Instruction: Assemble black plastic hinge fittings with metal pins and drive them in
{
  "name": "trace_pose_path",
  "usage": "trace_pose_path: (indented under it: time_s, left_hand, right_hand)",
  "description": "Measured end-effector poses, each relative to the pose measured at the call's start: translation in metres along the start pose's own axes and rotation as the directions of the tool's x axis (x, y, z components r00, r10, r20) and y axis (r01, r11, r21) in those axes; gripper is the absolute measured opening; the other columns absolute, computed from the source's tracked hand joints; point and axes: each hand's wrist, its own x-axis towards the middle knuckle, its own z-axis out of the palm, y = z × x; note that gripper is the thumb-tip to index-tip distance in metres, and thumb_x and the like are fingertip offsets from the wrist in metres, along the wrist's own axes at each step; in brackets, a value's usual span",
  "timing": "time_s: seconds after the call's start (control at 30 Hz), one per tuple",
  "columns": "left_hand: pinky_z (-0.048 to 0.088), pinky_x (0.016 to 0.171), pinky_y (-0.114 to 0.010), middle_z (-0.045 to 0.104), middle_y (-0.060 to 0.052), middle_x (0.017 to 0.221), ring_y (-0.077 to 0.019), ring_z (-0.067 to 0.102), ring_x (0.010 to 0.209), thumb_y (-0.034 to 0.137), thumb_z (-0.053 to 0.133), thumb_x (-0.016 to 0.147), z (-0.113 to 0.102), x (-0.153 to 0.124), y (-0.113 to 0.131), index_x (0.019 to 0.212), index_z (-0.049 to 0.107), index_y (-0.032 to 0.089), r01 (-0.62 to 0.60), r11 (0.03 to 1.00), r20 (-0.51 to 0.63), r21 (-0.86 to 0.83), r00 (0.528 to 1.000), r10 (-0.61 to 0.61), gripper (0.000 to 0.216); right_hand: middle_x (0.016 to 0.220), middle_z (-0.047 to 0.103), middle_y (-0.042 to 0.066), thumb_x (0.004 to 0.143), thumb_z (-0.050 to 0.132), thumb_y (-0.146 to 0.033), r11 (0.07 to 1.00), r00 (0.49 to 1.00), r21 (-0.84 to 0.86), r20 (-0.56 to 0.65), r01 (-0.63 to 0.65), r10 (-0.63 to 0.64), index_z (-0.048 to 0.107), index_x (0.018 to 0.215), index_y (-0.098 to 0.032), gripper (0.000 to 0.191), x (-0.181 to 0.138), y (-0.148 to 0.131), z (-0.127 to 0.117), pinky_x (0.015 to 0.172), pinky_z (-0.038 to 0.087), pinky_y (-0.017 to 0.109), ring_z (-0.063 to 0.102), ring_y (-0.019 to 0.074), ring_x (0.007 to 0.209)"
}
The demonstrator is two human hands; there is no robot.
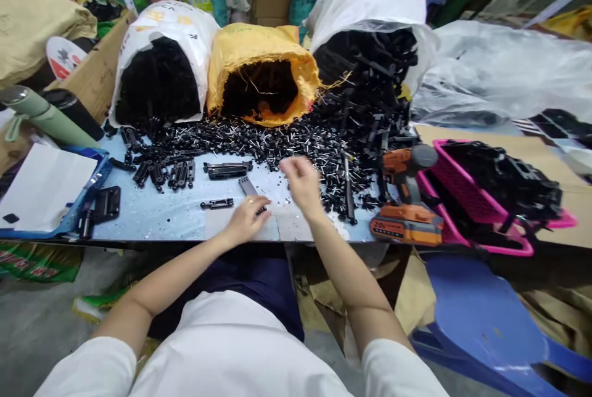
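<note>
Head view: L hand curled on near end of grey strip, flat on table at front centre. R hand blurred at edge of screw pile; can't tell if open. Looks like part pinned, fastener-fetch step. Screws tiny, so any pick needs a fine pinch.
</note>
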Motion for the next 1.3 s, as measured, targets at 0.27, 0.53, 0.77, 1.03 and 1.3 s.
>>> trace_pose_path:
  time_s: [0.27, 0.53, 0.77, 1.03, 1.3]
  left_hand:
    - [0.038, 0.093, -0.043, 0.057, -0.015, 0.113, -0.0270, 0.048, 0.112, 0.020, 0.049, 0.085, -0.074, -0.010, -0.082, 0.107, 0.056, 0.012, 0.096, 0.710, 0.000, 0.698, 0.991, -0.135, 0.024]
    - [0.046, 0.076, -0.032, 0.064, -0.005, 0.086, -0.0197, 0.060, 0.081, 0.039, 0.045, 0.090, -0.077, -0.006, -0.060, 0.104, 0.059, 0.017, 0.291, 0.905, -0.177, 0.311, 0.953, -0.246, 0.029]
    - [0.047, 0.076, -0.028, 0.056, -0.005, 0.086, -0.0154, 0.057, 0.079, 0.031, 0.044, 0.091, -0.068, -0.002, -0.043, 0.128, 0.051, 0.016, 0.213, 0.971, -0.195, 0.109, 0.962, -0.189, 0.040]
    - [0.046, 0.073, -0.026, 0.052, -0.005, 0.086, -0.0140, 0.054, 0.077, 0.032, 0.036, 0.094, -0.048, -0.007, -0.029, 0.127, 0.052, 0.019, 0.163, 0.966, -0.334, 0.201, 0.938, -0.089, 0.039]
    - [0.048, 0.079, -0.030, 0.055, -0.009, 0.091, -0.0161, 0.054, 0.085, 0.034, 0.034, 0.095, -0.037, 0.004, -0.018, 0.126, 0.053, 0.019, 0.043, 0.995, -0.515, 0.095, 0.857, 0.012, 0.040]
  right_hand:
    - [0.109, 0.055, 0.017, 0.090, 0.043, -0.042, 0.944, 0.940, -0.321, 0.338, 0.076, 0.039, 0.046, 0.131, -0.014, 0.049, 0.020, -0.002, 0.089, 0.090, 0.038, 0.043, 0.049, 0.0284, 0.106]
    - [0.082, 0.060, 0.004, 0.087, 0.044, -0.053, 0.695, 0.794, 0.511, 0.591, -0.506, 0.143, 0.033, 0.139, -0.024, 0.061, 0.011, -0.006, 0.078, 0.056, 0.052, 0.031, 0.060, 0.0160, 0.062]
    - [0.078, 0.056, 0.001, 0.083, 0.049, -0.055, 0.564, 0.852, 0.672, 0.512, -0.479, 0.113, 0.038, 0.138, -0.024, 0.065, 0.001, -0.013, 0.077, 0.048, 0.046, 0.023, 0.053, 0.0090, 0.056]
    - [0.108, 0.059, 0.008, 0.085, 0.055, -0.042, 0.892, 0.887, 0.452, 0.405, 0.017, -0.221, 0.043, 0.137, -0.026, 0.055, 0.017, -0.006, 0.047, 0.059, 0.051, 0.026, 0.054, 0.0097, 0.063]
    - [0.104, 0.059, 0.010, 0.088, 0.046, -0.046, 0.909, 0.965, 0.409, 0.198, 0.081, -0.175, 0.036, 0.141, -0.027, 0.057, -0.007, -0.026, 0.059, 0.067, 0.052, 0.034, 0.058, 0.0167, 0.073]
